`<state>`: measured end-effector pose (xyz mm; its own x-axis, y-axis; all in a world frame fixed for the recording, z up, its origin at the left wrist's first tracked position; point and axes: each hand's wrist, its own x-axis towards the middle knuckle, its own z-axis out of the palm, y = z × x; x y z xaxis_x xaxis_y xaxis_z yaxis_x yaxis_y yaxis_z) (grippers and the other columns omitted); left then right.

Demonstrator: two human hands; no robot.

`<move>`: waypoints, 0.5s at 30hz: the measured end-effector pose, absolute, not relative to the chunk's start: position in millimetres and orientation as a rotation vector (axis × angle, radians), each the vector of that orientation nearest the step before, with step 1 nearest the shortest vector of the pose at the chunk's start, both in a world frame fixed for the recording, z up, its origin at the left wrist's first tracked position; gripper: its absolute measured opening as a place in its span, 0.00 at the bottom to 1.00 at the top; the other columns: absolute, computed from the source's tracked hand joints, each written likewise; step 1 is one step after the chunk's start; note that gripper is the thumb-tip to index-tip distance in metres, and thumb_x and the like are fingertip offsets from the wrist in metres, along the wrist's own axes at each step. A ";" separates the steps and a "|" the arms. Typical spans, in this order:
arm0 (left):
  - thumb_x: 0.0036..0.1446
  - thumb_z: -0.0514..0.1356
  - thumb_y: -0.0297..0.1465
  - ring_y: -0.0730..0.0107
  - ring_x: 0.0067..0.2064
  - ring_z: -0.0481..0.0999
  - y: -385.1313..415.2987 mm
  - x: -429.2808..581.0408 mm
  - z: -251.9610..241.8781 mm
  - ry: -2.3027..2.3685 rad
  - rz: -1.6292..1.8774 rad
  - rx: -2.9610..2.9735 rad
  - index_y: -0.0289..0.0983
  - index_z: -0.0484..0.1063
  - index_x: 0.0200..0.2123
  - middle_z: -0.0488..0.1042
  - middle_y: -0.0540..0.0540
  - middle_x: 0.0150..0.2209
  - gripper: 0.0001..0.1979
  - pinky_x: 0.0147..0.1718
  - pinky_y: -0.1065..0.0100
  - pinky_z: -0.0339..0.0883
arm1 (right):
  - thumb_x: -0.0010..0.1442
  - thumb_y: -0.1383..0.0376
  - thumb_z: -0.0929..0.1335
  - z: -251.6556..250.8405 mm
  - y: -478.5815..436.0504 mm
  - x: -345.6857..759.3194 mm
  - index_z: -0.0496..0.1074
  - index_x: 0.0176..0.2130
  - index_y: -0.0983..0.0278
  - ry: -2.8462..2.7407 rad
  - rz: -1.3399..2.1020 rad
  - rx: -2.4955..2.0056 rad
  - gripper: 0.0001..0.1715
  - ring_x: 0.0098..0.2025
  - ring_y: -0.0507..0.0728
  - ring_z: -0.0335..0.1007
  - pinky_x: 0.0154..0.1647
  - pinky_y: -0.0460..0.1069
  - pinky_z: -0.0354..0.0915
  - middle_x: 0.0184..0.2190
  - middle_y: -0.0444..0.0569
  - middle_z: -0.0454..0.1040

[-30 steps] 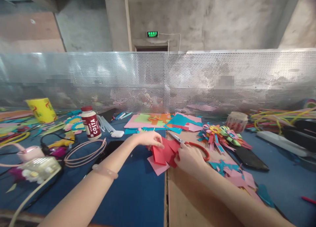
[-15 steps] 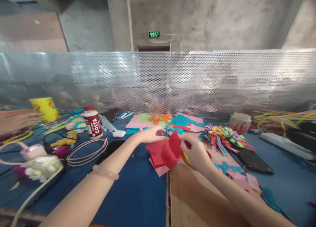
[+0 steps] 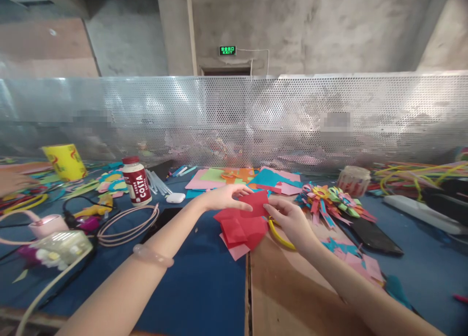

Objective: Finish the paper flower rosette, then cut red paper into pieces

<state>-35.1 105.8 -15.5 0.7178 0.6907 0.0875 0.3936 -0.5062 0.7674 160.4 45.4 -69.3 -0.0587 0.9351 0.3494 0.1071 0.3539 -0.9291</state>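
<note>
A small red paper piece (image 3: pixel 258 202) is held up between my two hands, over the seam of the table. My left hand (image 3: pixel 224 198) has its thumb across the paper's left edge, with the fingers partly hidden behind it. At the right edge, my right hand (image 3: pixel 290 220) pinches the paper between thumb and fingers. Below lies a stack of red paper sheets (image 3: pixel 237 231), with a pink paper sheet (image 3: pixel 239 251) sticking out underneath. Beside and partly under my right hand shows a yellow loop (image 3: pixel 280 237), like a scissors handle.
Coloured paper sheets (image 3: pixel 276 178) lie behind my hands. Left stand a Costa bottle (image 3: pixel 136 182), a coiled cable (image 3: pixel 126 228) and a power strip (image 3: pixel 64 250). Right are paper flowers (image 3: pixel 323 202), a black phone (image 3: pixel 375 236) and a jar (image 3: pixel 353 181). Another person's hand (image 3: pixel 12 180) is far left.
The red piece, bent upright over the stack before, is now lifted and flatter between both hands. My left thumb has come onto it. The other person's hand has drawn back left.
</note>
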 end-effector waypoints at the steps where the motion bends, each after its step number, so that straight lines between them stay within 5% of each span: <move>1: 0.43 0.65 0.40 0.62 0.49 0.68 104.4 -34.1 -14.8 0.815 0.492 2.159 0.39 0.65 0.48 0.69 0.42 0.49 0.27 0.44 0.65 0.60 | 0.52 0.55 0.66 -68.6 45.2 160.5 0.73 0.35 0.65 -1.485 0.876 -1.015 0.17 0.37 0.58 0.70 0.39 0.51 0.65 0.32 0.50 0.75; 4: 0.45 0.63 0.41 0.65 0.38 0.72 101.7 -31.7 -12.9 0.843 0.447 2.198 0.37 0.69 0.41 0.74 0.44 0.40 0.21 0.33 0.69 0.61 | 0.52 0.55 0.65 -66.7 45.4 161.9 0.71 0.33 0.65 -1.516 0.678 -1.110 0.16 0.32 0.56 0.68 0.35 0.51 0.64 0.30 0.49 0.73; 7: 0.47 0.60 0.43 0.70 0.31 0.70 99.6 -30.7 -10.8 0.882 0.410 2.261 0.35 0.72 0.35 0.74 0.47 0.33 0.18 0.27 0.72 0.56 | 0.49 0.56 0.68 -64.9 46.9 163.6 0.69 0.41 0.64 -1.508 0.546 -1.156 0.21 0.35 0.55 0.67 0.36 0.50 0.64 0.37 0.50 0.71; 10: 0.48 0.59 0.45 0.72 0.28 0.68 97.6 -29.9 -10.0 0.883 0.369 2.253 0.35 0.73 0.34 0.72 0.48 0.30 0.18 0.25 0.72 0.54 | 0.49 0.56 0.68 -62.5 47.7 163.7 0.67 0.45 0.64 -1.481 0.797 -1.100 0.25 0.37 0.56 0.68 0.36 0.50 0.65 0.37 0.50 0.72; 15: 0.48 0.60 0.43 0.71 0.29 0.69 96.4 -27.8 -11.4 0.892 0.371 2.180 0.34 0.72 0.34 0.74 0.47 0.31 0.17 0.27 0.71 0.57 | 0.48 0.59 0.70 -60.8 47.1 161.4 0.70 0.38 0.66 -1.398 1.156 -0.904 0.18 0.37 0.57 0.71 0.38 0.51 0.65 0.33 0.49 0.75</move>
